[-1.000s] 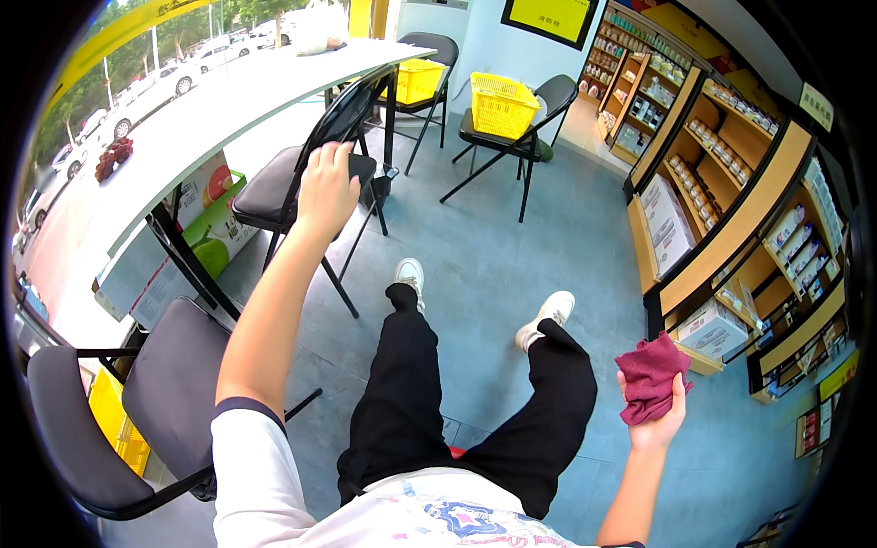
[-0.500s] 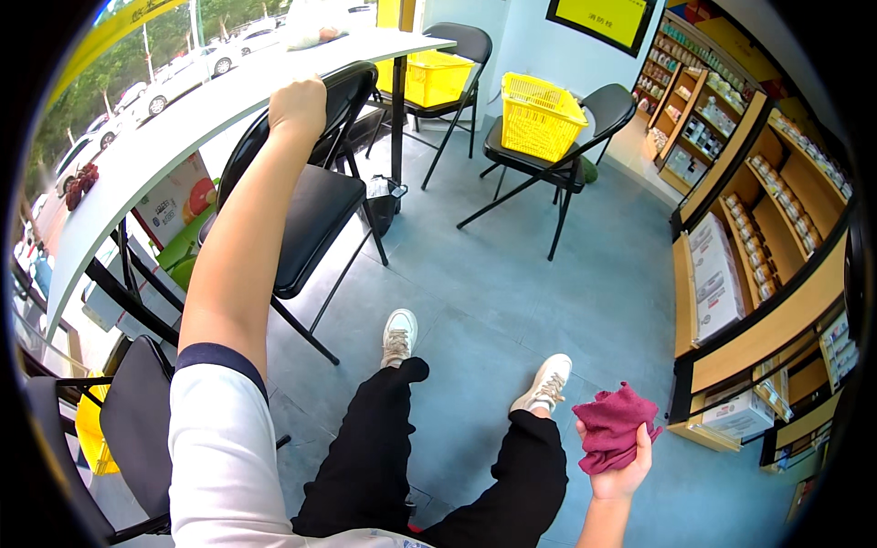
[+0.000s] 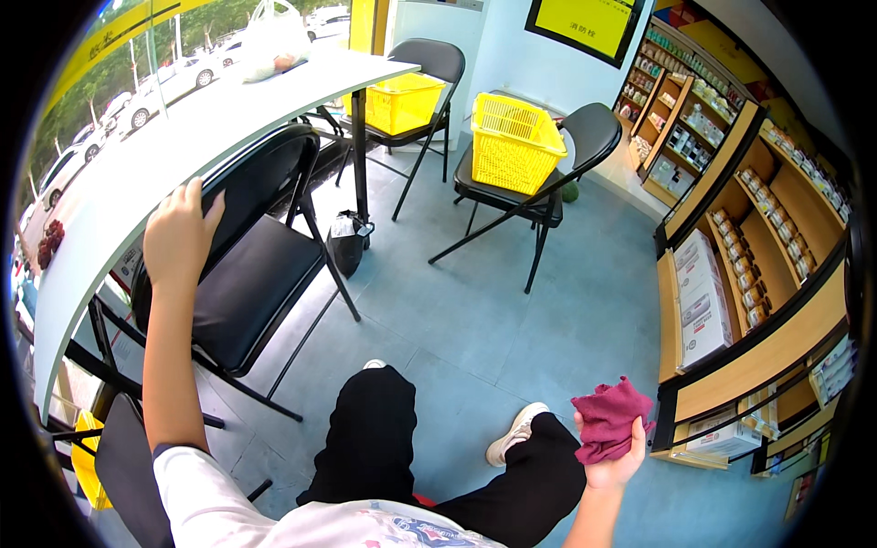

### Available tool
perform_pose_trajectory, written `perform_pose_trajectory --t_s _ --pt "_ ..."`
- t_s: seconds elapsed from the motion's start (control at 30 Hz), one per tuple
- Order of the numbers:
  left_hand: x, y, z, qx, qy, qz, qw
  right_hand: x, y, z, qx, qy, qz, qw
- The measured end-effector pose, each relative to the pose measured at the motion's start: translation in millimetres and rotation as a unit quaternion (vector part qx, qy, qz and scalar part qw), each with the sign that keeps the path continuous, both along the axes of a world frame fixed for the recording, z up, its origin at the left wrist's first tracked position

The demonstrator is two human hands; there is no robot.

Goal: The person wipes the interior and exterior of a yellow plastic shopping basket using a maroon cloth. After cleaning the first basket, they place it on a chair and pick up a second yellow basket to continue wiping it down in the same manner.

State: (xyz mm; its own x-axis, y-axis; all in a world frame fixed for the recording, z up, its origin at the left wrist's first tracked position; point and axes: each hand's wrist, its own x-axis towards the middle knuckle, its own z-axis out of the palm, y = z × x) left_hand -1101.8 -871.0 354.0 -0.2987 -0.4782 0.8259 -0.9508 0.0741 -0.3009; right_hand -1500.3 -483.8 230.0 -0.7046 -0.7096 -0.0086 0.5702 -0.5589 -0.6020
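Observation:
My left hand point(image 3: 179, 233) straddles the top edge of a black folding chair's point(image 3: 260, 292) backrest. Its thumb lies on the seat side; the fingers reach over the edge and partly hide there. This chair stands at the long side of a white table point(image 3: 206, 137). Low at the right, my right hand point(image 3: 619, 464) holds a crumpled dark red cloth point(image 3: 610, 420) up off the floor, bunched between thumb and fingers.
Two more folding chairs carry yellow baskets point(image 3: 519, 151) point(image 3: 402, 105). A black bin point(image 3: 347, 245) stands by the table leg. A white plastic bag point(image 3: 274, 46) sits on the table. Wooden shelves point(image 3: 776, 210) with jars line the right side. Another chair point(image 3: 128, 466) is at lower left.
The folding chair has shifted nearer and to the left, toward the table. My left hand has slid back along its backrest, its grip looser. The cloth stays in my right hand.

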Motion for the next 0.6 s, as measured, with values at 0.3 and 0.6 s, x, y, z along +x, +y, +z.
perform_pose_trajectory --t_s 0.3,0.6 --pt "0.6 25.7 4.9 -0.013 0.029 0.016 0.999 -32.8 -25.9 -0.2 -0.161 -0.064 0.023 0.985" --pt "-131.2 20.5 -10.7 0.028 0.213 -0.476 0.853 -37.7 -95.4 -36.1 -0.219 -0.23 0.096 0.943"
